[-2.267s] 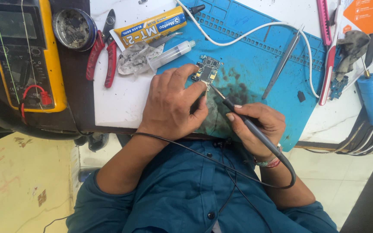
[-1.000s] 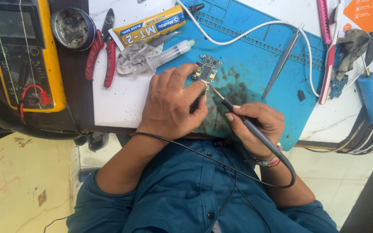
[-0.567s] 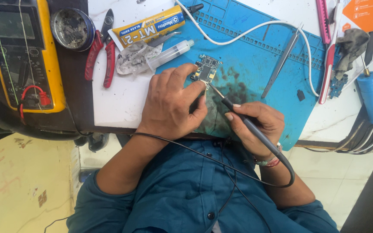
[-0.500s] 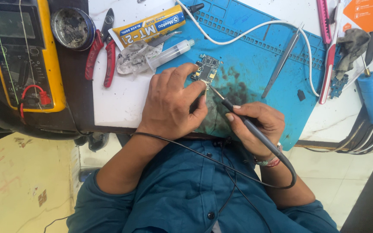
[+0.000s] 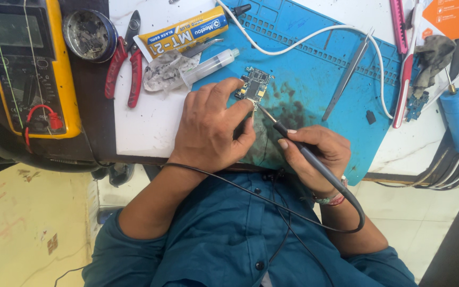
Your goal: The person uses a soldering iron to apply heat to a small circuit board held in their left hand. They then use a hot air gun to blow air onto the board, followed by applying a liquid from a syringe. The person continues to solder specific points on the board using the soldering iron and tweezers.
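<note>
Circuit board (image 5: 254, 87) lying on blue mat (image 5: 314, 64), left hand (image 5: 211, 125) pinning its near edge. Right hand (image 5: 314, 154), grip clamped on soldering iron (image 5: 306, 157), is touching tip to board edge. Soldering step in hand; next move calls for steady tip, board unmoved.

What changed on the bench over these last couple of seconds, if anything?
Nothing visibly moved. The left hand still steadies the small circuit board on the blue mat, and the right hand still holds the soldering iron with its tip at the board's near edge. The tweezers, red pliers and yellow meter lie where they were.
</note>
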